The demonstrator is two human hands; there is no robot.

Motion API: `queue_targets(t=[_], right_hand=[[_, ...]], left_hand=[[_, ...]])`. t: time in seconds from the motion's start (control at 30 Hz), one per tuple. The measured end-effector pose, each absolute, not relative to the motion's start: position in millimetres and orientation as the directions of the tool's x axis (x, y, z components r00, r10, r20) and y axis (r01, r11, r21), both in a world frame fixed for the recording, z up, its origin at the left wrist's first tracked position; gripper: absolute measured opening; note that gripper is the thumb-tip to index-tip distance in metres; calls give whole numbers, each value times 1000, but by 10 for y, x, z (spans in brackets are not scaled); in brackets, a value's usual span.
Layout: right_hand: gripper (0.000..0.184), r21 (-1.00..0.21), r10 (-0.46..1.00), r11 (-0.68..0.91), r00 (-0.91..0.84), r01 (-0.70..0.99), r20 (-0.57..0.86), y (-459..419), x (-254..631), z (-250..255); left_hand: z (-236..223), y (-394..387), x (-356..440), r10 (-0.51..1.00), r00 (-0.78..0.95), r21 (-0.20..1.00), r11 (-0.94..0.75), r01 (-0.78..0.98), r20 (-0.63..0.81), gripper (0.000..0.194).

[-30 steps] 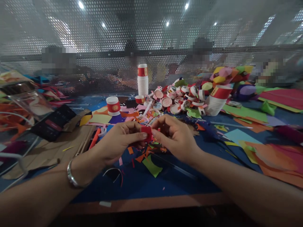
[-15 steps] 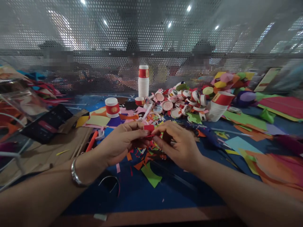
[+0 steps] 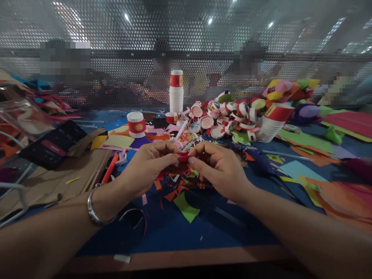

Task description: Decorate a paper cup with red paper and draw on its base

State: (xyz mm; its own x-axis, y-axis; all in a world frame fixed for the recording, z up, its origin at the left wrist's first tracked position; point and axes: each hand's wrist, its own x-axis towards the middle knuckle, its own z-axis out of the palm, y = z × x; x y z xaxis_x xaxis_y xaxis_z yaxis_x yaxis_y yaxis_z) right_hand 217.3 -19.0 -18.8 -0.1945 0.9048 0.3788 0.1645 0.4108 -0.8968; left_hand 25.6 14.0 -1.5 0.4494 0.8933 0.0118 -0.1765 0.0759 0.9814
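A small piece of red paper point(image 3: 183, 156) is stretched between my two hands, above the middle of the table. My left hand point(image 3: 152, 164), with a silver bracelet on its wrist, pinches the left end between thumb and fingers. The right end is pinched by my right hand point(image 3: 219, 167). The paper looks bent or folded; its lower side is partly hidden by my thumbs. Beneath the hands lie many coloured paper scraps and a green paper piece point(image 3: 186, 207).
Behind my hands are a white-and-red paper cup point(image 3: 136, 124), a tall cup stack point(image 3: 176, 97), a heap of cut cup bottoms point(image 3: 206, 122) and a leaning cup stack point(image 3: 271, 123). Cardboard point(image 3: 66, 178) lies left, coloured sheets point(image 3: 343, 201) right. A perforated metal screen point(image 3: 122, 50) stands behind.
The red paper, which stood up as a flap between my fingers, is now a narrow, flatter strip between both thumbs. The camera view has tipped slightly downward.
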Motion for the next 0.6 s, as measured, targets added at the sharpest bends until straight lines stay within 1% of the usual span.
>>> queue_targets(t=[0.27,0.4,0.47,0.53,0.6], right_hand=[[8,-879,884,454,-196,145,424,-201,2145,-175],[7,-888,890,440,-196,137,411,-200,2150,-190],[7,-894,896,428,-192,130,401,-197,2151,-196],[8,-900,899,420,-189,116,395,-193,2150,-200],[8,-903,899,418,-191,103,394,-186,2148,-203]], left_hand=[[-26,54,258,895,414,985,-130,-111,165,7],[-42,30,254,885,417,979,-187,-83,205,9],[-52,31,243,879,428,977,-202,-68,211,8],[-55,38,234,877,425,972,-235,-24,223,1],[-49,42,232,879,406,956,-291,43,249,7]])
